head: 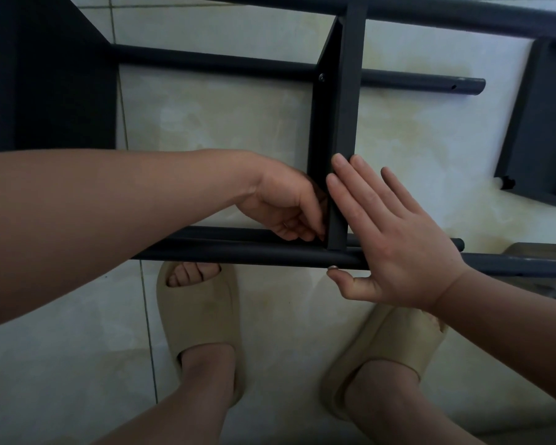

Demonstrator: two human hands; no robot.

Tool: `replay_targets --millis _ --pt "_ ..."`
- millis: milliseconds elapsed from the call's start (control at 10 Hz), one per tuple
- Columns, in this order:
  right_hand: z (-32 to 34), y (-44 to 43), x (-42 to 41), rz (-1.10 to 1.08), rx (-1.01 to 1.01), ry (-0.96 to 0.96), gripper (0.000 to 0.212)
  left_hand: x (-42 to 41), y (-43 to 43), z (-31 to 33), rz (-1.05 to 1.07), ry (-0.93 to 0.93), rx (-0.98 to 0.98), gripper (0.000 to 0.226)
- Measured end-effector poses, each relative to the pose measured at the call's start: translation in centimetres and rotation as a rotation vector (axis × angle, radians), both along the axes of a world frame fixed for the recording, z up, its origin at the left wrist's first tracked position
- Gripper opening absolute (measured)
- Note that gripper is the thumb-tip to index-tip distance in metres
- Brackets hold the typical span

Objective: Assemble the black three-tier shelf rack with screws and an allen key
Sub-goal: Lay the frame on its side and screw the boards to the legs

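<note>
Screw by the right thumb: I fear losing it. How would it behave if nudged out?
The screw looks small and round-headed, so it would likely roll on the smooth floor tiles. Its head stands proud of the front tube, so a nudge may free it. The right hand's thumb beneath might catch it.

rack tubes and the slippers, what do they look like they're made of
Rack tubes: probably painted or powder-coated metal. They are round and matte dark grey, and one has a drilled screw hole near its end.
Slippers: likely moulded foam or soft rubber. They are thick, seamless and matte beige, each in one piece with a toe opening.
</note>
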State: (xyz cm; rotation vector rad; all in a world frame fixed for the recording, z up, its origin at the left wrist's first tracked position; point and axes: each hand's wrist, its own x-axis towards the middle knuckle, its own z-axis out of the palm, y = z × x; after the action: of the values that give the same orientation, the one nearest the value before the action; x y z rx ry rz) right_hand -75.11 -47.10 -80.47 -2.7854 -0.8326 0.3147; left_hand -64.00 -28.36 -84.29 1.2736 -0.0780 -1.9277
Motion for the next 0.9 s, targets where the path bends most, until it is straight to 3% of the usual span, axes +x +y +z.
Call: replay_targets --millis 100,300,600,900 --pt "0.0 0.0 0.0 -0.002 0.004 0.001 0.099 -0.3 0.1 0.0 -0.004 0.01 -0.005 0.014" --pt "0.0 0.0 0.0 -0.002 0.006 0.001 0.099 -0.3 0.2 -0.5 -0.109 -0.139 0.067 0.007" --pt "0.1 0.0 0.0 -0.001 0.006 -0.003 0.099 0.5 -0.3 0.1 -0.1 -0.081 0.0 0.012" --pt "-0.1 0.0 -0.1 -0.001 0.014 -0.011 0.099 -0.1 -0.3 -0.1 -0.085 -0.029 0.068 0.009"
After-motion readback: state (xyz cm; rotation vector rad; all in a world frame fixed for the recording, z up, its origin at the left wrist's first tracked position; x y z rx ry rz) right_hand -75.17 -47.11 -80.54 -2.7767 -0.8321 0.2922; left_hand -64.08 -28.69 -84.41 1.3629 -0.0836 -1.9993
